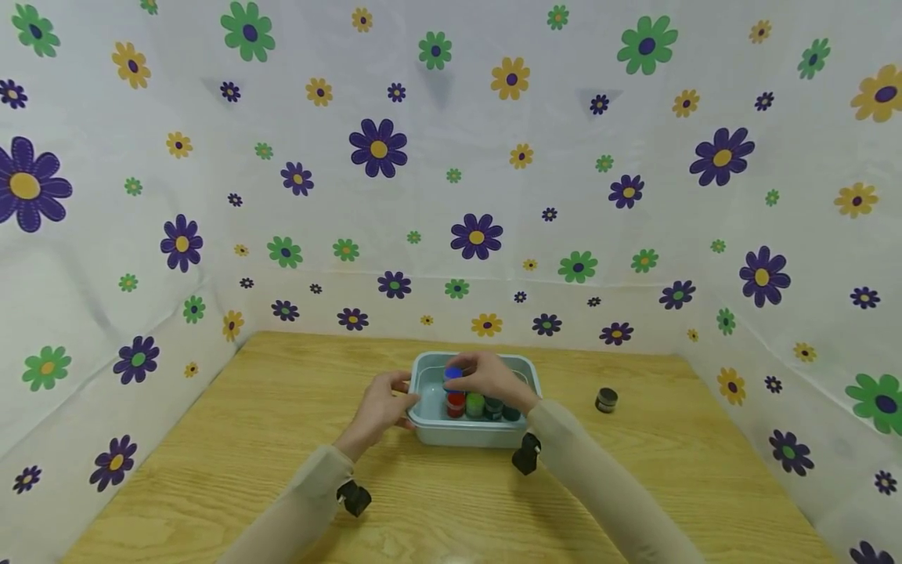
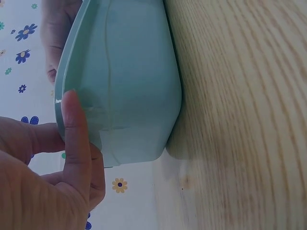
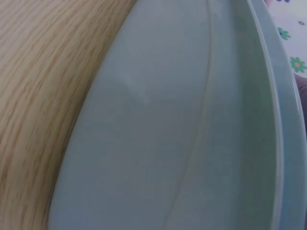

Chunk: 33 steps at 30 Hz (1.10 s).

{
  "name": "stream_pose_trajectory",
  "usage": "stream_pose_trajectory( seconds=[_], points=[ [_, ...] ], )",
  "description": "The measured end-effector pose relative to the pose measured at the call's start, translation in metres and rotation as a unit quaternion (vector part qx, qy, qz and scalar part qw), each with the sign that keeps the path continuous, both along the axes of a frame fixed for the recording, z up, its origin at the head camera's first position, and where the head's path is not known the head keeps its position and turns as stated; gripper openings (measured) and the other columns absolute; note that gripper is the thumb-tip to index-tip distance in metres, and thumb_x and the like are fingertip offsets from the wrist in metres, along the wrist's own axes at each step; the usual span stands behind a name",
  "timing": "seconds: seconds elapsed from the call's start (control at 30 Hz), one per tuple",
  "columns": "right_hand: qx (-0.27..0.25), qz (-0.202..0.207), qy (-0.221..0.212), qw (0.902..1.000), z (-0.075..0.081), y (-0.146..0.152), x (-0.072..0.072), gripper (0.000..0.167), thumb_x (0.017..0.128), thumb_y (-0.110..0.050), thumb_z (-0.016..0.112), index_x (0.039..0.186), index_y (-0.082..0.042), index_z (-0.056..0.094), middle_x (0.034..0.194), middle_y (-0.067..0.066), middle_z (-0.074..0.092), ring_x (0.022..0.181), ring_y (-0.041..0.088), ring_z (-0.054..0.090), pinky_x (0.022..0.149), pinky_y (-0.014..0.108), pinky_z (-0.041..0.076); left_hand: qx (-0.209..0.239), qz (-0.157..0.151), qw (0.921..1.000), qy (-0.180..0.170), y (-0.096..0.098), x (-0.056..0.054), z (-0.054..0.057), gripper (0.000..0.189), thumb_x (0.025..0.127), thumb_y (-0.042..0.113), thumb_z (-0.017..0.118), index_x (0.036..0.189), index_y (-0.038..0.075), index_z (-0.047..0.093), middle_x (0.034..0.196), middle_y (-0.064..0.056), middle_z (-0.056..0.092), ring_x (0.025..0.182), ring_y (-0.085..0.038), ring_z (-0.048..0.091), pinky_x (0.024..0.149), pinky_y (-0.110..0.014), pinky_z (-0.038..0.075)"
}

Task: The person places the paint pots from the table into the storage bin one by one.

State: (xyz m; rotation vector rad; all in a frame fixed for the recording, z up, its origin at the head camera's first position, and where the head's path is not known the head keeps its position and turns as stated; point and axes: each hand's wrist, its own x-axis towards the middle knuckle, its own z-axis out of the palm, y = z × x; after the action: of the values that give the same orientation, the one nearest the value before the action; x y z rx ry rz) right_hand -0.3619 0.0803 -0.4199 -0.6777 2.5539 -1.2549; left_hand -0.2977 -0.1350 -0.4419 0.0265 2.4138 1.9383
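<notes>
A pale blue-green plastic bin [image 1: 465, 435] stands on the table. My left hand [image 1: 383, 407] grips its left end; in the left wrist view the fingers [image 2: 76, 139] lie along the outer wall and rim. Over the inside of the bin, my right hand [image 1: 493, 379] pinches a small blue jar [image 1: 453, 374] between thumb and fingertips. Below it, along the near wall, stand a red jar [image 1: 456, 406], a light green jar [image 1: 475, 406], a dark green jar [image 1: 493, 409] and a dark jar [image 1: 511, 413]. The right hand partly covers the bin's right half.
To the right of the bin, a small jar with a dark lid [image 1: 607, 399] stands alone on the wooden table [image 1: 437, 501]. Flower-printed white sheeting [image 1: 437, 204] rises behind the table and on both sides. The right wrist view mostly shows the bin's outer wall [image 3: 144, 124].
</notes>
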Motion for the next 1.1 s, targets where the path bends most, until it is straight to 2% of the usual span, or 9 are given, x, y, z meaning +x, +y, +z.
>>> stream_pose_trajectory(
  seconds=[0.17, 0.27, 0.4, 0.57, 0.9, 1.1],
  points=[
    [0.007, 0.006, 0.009, 0.9999, 0.002, -0.008, -0.001, 0.041, 0.086, -0.032, 0.076, 0.121, -0.010, 0.068, 0.118, 0.003, 0.068, 0.103, 0.019, 0.064, 0.091, 0.037, 0.056, 0.004, -0.002, 1.0000, 0.000, -0.001, -0.002, -0.002, 0.044, 0.091, -0.003, 0.061, 0.135, -0.006, 0.053, 0.111, -0.022, 0.054, 0.081, -0.034, 0.064, 0.054, -0.034, 0.061],
    [0.010, 0.010, 0.020, 0.9997, 0.001, -0.014, -0.004, 0.041, 0.086, -0.028, 0.076, 0.121, -0.008, 0.068, 0.117, 0.004, 0.069, 0.102, 0.019, 0.064, 0.092, 0.038, 0.056, 0.007, -0.002, 1.0000, 0.004, -0.001, -0.003, -0.002, 0.043, 0.091, -0.004, 0.061, 0.133, -0.005, 0.054, 0.111, -0.022, 0.054, 0.081, -0.035, 0.065, 0.054, -0.034, 0.060],
    [0.019, 0.004, 0.033, 0.9993, -0.005, -0.023, -0.007, 0.040, 0.085, -0.025, 0.078, 0.120, -0.008, 0.069, 0.115, 0.005, 0.070, 0.100, 0.018, 0.064, 0.089, 0.036, 0.056, 0.007, 0.001, 1.0000, 0.003, -0.001, -0.001, -0.001, 0.043, 0.091, -0.004, 0.061, 0.133, -0.005, 0.054, 0.111, -0.022, 0.053, 0.080, -0.034, 0.064, 0.054, -0.035, 0.061],
    [0.022, -0.009, 0.026, 0.9994, -0.012, -0.031, -0.008, 0.036, 0.084, -0.021, 0.079, 0.116, -0.009, 0.070, 0.112, 0.006, 0.071, 0.098, 0.018, 0.065, 0.082, 0.034, 0.058, 0.000, 0.001, 1.0000, -0.002, 0.000, 0.001, -0.001, 0.043, 0.092, -0.003, 0.060, 0.135, -0.005, 0.053, 0.114, -0.022, 0.053, 0.082, -0.034, 0.064, 0.056, -0.036, 0.061],
    [0.068, -0.005, 0.056, 0.9961, -0.016, -0.037, -0.009, 0.036, 0.081, -0.006, 0.079, 0.116, -0.003, 0.071, 0.115, 0.012, 0.071, 0.103, 0.023, 0.066, 0.092, 0.039, 0.056, -0.001, -0.001, 1.0000, -0.003, 0.002, 0.002, -0.002, 0.042, 0.093, -0.003, 0.060, 0.134, -0.005, 0.054, 0.112, -0.022, 0.053, 0.081, -0.033, 0.064, 0.056, -0.035, 0.061],
    [0.070, -0.010, 0.058, 0.9958, -0.018, -0.037, -0.009, 0.036, 0.080, -0.001, 0.078, 0.115, -0.003, 0.071, 0.115, 0.012, 0.070, 0.103, 0.024, 0.065, 0.093, 0.040, 0.056, 0.000, -0.001, 1.0000, -0.004, 0.002, 0.002, -0.002, 0.044, 0.092, -0.003, 0.060, 0.135, -0.005, 0.053, 0.113, -0.022, 0.053, 0.083, -0.035, 0.064, 0.058, -0.037, 0.062]
  ],
)
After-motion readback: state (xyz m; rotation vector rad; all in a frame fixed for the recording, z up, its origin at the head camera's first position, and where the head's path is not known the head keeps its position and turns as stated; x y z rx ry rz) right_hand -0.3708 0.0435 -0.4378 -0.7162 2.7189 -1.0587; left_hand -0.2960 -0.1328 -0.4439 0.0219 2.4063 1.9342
